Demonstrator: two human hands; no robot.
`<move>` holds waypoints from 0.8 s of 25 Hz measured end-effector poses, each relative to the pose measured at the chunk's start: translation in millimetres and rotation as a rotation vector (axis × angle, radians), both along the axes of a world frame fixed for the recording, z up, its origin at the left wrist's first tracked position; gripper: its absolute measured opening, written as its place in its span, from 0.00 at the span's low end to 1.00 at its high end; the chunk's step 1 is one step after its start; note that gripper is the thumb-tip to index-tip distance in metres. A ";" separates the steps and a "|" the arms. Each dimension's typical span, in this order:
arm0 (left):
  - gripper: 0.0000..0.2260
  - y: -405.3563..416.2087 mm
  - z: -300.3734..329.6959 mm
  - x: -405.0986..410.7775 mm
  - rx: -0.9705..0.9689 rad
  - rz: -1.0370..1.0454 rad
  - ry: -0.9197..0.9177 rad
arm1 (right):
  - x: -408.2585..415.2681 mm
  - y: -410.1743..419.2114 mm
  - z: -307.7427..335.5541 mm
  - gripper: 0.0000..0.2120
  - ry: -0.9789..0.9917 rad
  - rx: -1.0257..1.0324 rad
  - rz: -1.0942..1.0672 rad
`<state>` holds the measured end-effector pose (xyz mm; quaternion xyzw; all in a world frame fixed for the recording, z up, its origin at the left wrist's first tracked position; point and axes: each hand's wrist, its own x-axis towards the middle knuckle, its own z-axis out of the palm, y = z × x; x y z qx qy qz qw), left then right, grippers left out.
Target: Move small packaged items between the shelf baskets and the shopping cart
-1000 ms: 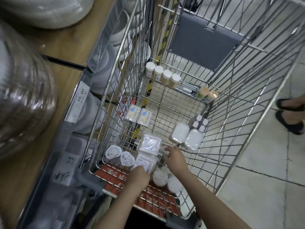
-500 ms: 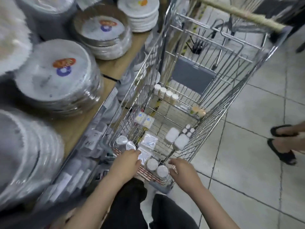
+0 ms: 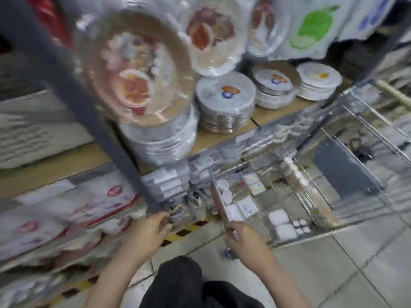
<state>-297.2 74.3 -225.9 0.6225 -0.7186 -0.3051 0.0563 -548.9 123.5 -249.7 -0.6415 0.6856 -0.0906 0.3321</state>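
Observation:
The view is blurred by motion. The wire shopping cart [image 3: 333,134] stands at the right, against the shelf. On its floor lie small flat packs [image 3: 246,205], white packs [image 3: 278,216] and a row of small bottles [image 3: 293,170]. My right hand [image 3: 242,238] grips the cart's near rim [image 3: 219,203], a red-edged bar. My left hand [image 3: 153,227] is at the low shelf front, its fingers curled beside a cluster of small grey packaged items [image 3: 169,185]. Whether it holds one is hidden by blur.
Stacks of wrapped paper plates [image 3: 224,101] fill the wooden shelf above. A dark shelf post [image 3: 89,107] slants down to my left hand. Large wrapped packs [image 3: 66,207] sit low at the left. Yellow-black floor tape [image 3: 184,232] and grey tiles [image 3: 344,274] lie below.
My head has swung left from the cart toward the shelf. My left hand left the cart and went to the low shelf front. My right hand stayed at the cart's near rim.

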 end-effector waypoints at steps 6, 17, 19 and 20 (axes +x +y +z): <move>0.14 63.9 36.7 128.4 -0.051 0.441 0.028 | 105.8 -32.5 55.5 0.14 -0.045 -0.081 0.384; 0.13 135.0 131.5 341.3 -0.332 0.743 0.042 | 376.6 -40.1 150.3 0.14 -0.207 -0.325 0.694; 0.13 132.1 144.7 372.2 -0.403 0.740 0.051 | 408.1 -41.2 157.5 0.14 -0.233 -0.344 0.685; 0.13 128.0 150.8 385.0 -0.442 0.729 0.058 | 421.1 -42.4 161.9 0.14 -0.255 -0.370 0.678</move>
